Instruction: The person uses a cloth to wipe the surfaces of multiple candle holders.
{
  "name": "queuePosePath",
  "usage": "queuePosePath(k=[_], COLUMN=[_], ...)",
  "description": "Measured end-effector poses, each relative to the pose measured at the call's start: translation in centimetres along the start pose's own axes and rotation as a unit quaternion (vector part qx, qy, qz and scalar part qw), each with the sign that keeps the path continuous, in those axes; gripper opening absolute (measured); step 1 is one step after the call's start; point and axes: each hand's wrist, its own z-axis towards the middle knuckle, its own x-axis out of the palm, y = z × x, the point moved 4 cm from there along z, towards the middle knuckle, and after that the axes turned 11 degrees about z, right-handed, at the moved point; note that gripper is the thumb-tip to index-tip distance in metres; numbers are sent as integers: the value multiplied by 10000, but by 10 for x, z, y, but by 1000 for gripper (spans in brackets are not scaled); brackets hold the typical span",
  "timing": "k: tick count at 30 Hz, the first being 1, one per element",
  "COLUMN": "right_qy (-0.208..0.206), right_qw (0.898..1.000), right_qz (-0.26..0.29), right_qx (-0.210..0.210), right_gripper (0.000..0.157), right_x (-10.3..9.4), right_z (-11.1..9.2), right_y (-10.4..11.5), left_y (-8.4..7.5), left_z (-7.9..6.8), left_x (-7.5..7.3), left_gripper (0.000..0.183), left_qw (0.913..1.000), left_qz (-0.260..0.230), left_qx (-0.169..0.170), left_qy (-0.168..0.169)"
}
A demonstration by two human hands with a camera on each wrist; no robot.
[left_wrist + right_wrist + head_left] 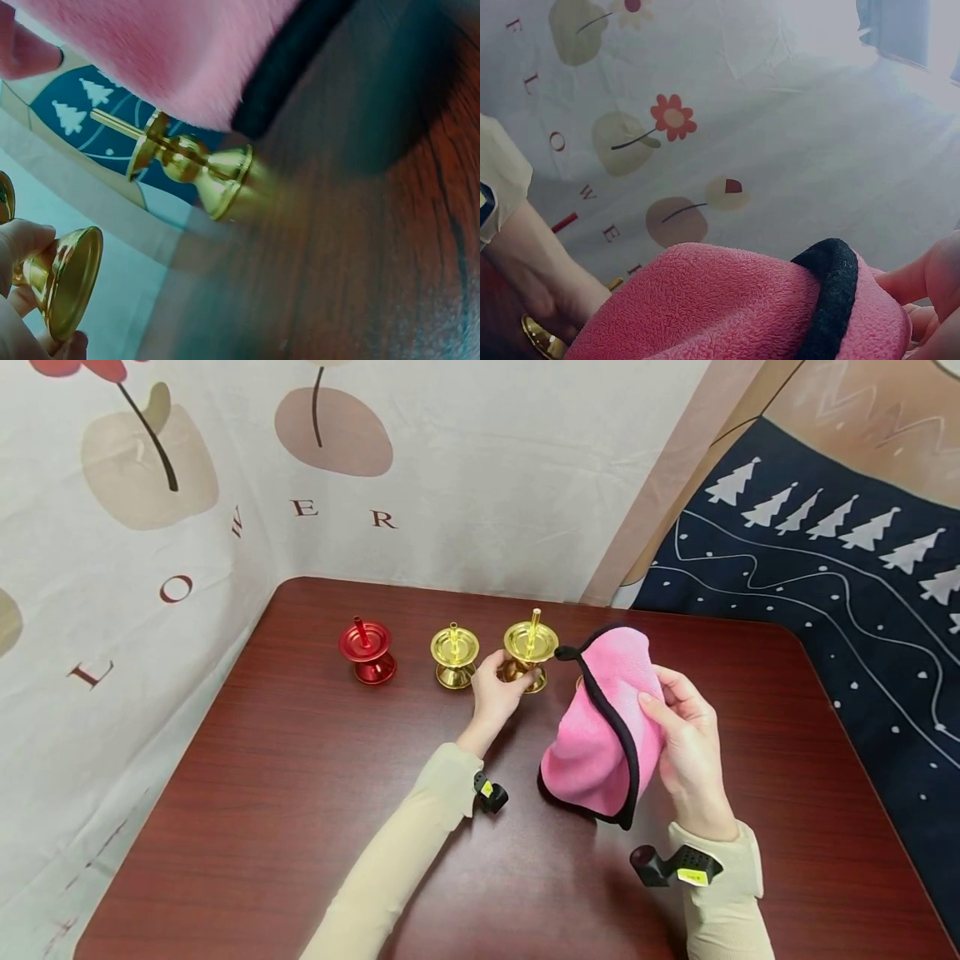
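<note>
My left hand (498, 693) grips a gold candle holder (531, 642) low on its body. In the left wrist view the hollow underside of that holder's base (75, 289) shows, so it is lifted off the table. A pink cloth with black edging (600, 735) hangs from my right hand (690, 743), pinched between thumb and fingers. Behind the cloth, another gold candle holder (180, 157) stands on the table; the head view shows only a sliver of it. Left of my left hand is a shorter gold candle holder (454, 653).
A red candle holder (367, 647) stands at the left of the row. All this is on a dark red-brown wooden table (300, 810). A pale printed cloth (480, 468) hangs behind, and a navy one with white trees (847, 610) is at the right.
</note>
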Motion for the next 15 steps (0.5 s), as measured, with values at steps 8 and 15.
queuePosePath(k=[8,15], right_qy=[-64,-128], right_qw=[9999,9998], right_qz=[73,121], right_qx=[-31,-23], right_gripper=[25,23], right_x=[-1,-3], right_z=[0,1], right_y=[-1,-3], left_y=[8,20], left_z=[3,9], left_x=[12,24], left_gripper=[32,32], left_qw=[9972,9934], left_qz=[715,1142], left_qx=[154,-20], left_qy=[-140,64])
